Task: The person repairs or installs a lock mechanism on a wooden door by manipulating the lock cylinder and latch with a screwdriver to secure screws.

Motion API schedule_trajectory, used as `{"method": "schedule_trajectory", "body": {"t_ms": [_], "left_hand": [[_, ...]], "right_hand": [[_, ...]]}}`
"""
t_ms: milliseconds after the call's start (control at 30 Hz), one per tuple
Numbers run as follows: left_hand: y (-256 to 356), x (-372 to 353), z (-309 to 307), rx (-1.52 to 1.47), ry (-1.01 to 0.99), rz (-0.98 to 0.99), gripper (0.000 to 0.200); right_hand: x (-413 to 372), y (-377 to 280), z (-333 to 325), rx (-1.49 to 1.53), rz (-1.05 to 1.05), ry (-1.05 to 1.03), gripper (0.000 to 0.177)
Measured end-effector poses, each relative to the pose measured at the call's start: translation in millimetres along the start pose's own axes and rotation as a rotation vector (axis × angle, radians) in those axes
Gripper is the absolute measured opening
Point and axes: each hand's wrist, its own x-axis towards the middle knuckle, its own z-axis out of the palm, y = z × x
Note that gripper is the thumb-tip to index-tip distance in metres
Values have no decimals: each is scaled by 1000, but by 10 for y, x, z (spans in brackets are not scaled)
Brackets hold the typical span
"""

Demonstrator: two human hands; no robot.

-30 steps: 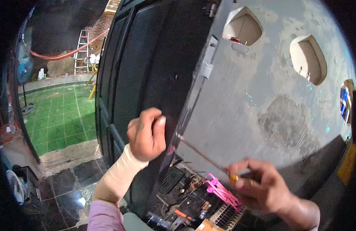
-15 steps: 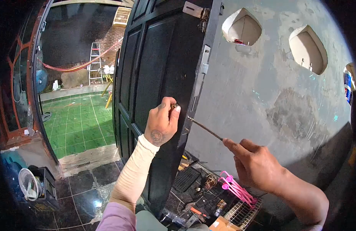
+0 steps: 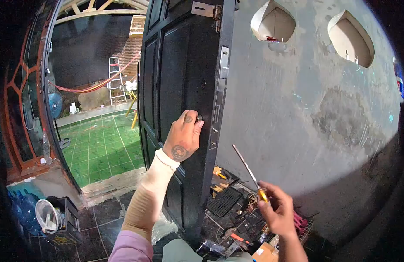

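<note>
A black panelled door (image 3: 173, 70) stands ajar, its lock faceplate (image 3: 217, 114) set into the narrow edge. My left hand (image 3: 183, 136) is closed at the door's face, pinching a small dark lock cylinder (image 3: 199, 118) between thumb and fingers; most of it is hidden. To the right of the door edge, my right hand (image 3: 278, 209) grips a screwdriver (image 3: 246, 168) by its yellow handle. The shaft slants up and left, its tip apart from the door. A screw hole (image 3: 215, 130) shows on the edge below the faceplate slot.
A latch plate (image 3: 203, 9) sticks out high on the door. Tools, a black grid tray (image 3: 224, 201) and a cardboard box (image 3: 265, 253) lie on the floor below. A grey wall (image 3: 271, 109) rises at right; at left, a crate (image 3: 68, 216) stands near water bottles.
The screwdriver has come away from the screw on the door edge, and my right hand has moved down, tilting it more upright. My left hand keeps its hold. The view has shifted slightly.
</note>
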Motion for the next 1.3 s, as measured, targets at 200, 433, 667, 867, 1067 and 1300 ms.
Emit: {"method": "schedule_trajectory", "body": {"t_ms": [200,433,667,867,1067,1300], "left_hand": [[-194,0,6,13,9,171,15],[-133,-29,-86,82,-75,90,20],[-241,15,-105,141,-110,208,22],[-323,-4,-105,59,-113,210,23],[-329,-13,-89,36,-66,221,20],[-315,-5,-57,-7,-27,239,17]], "right_hand": [[-149,482,192,280,141,40,46],[64,594,283,561,210,77,45],[161,409,282,238,-46,103,45],[391,181,155,-264,-327,83,43],[518,-151,45,-526,-422,-11,53],[474,72,227,-362,-414,123,47]]}}
